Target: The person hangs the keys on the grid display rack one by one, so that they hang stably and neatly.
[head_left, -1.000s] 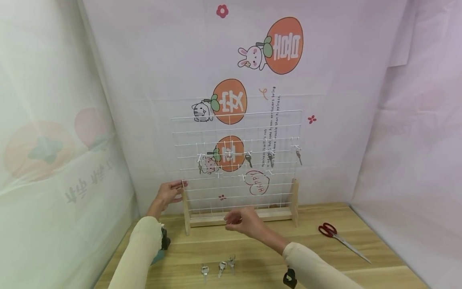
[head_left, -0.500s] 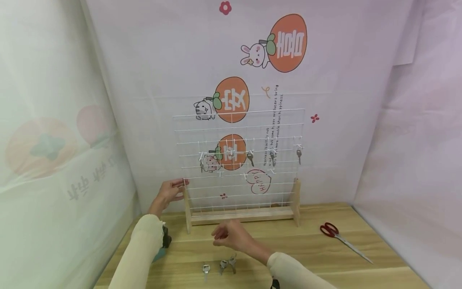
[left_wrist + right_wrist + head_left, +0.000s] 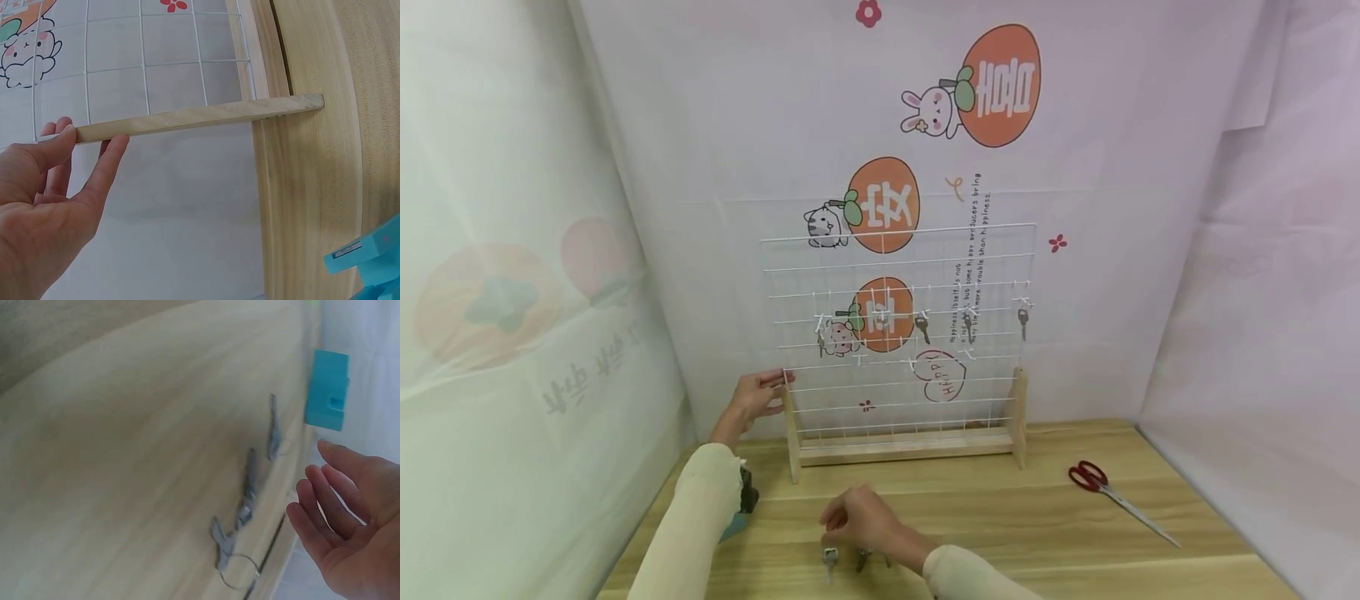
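My left hand (image 3: 754,398) pinches the top of the left wooden upright (image 3: 181,119) of a white wire grid rack (image 3: 791,433), thumb on one side and fingers on the other. With its fingers loosely bent, my right hand (image 3: 861,521) hovers over keys on the table and holds nothing. In the right wrist view three metal keys lie in a row: one key (image 3: 274,430) nearest a blue object, a middle key (image 3: 247,490), and a key with a large ring (image 3: 224,544). Several keys, such as a dark key (image 3: 922,327), hang from white hooks on the grid.
Red-handled scissors (image 3: 1088,476) lie at the right of the wooden table (image 3: 1045,517). A blue object (image 3: 369,253) stands by the left forearm, with a dark item (image 3: 748,490) just beyond it. White printed cloth (image 3: 1097,333) hangs behind and at both sides.
My right hand has moved down and left from in front of the rack's base to over the keys. The left hand keeps its hold on the upright.
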A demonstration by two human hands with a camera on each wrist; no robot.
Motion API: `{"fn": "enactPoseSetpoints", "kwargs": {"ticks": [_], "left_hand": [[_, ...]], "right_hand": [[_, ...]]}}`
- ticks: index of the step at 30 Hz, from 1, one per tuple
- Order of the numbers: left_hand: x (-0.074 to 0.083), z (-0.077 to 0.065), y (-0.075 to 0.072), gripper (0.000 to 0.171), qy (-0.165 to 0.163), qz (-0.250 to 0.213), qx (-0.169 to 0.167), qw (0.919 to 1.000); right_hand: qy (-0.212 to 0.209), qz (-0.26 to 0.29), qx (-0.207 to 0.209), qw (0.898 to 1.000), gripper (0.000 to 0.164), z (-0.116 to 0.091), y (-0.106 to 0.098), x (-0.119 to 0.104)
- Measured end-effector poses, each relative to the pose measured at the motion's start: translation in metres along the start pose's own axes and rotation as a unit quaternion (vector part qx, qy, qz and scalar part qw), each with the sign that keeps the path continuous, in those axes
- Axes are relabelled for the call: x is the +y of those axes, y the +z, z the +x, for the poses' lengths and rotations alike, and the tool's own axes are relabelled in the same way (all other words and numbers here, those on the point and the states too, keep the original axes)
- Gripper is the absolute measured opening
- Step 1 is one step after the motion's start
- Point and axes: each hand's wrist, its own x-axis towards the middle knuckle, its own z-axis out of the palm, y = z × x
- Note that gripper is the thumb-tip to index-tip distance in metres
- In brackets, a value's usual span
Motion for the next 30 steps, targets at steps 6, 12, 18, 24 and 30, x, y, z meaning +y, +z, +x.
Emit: {"fn": "enactPoseSetpoints", "kwargs": {"ticks": [6, 12, 18, 24, 30], "left_hand": [[-0.001, 0.0, 0.001, 0.043, -0.001, -0.003, 0.003, 1.0], [-0.005, 0.0, 0.002, 0.043, -0.003, -0.013, 0.005, 0.9999], [-0.004, 0.001, 0.002, 0.043, 0.001, -0.005, 0.011, 0.9999], [-0.003, 0.001, 0.002, 0.043, 0.003, 0.0, 0.008, 1.0], [-0.004, 0.002, 0.001, 0.044, -0.001, -0.004, 0.007, 1.0]], "right_hand": [[0.008, -0.077, -0.006, 0.997, 0.012, -0.001, 0.024, 0.007], [0.009, -0.086, -0.009, 0.996, 0.012, -0.003, 0.03, 0.004], [0.011, -0.086, -0.005, 0.996, 0.013, -0.002, 0.029, 0.001], [-0.002, -0.075, 0.003, 0.997, 0.009, -0.002, 0.027, 0.002], [-0.018, -0.057, 0.009, 0.998, 0.009, 0.0, 0.018, 0.002]]}}
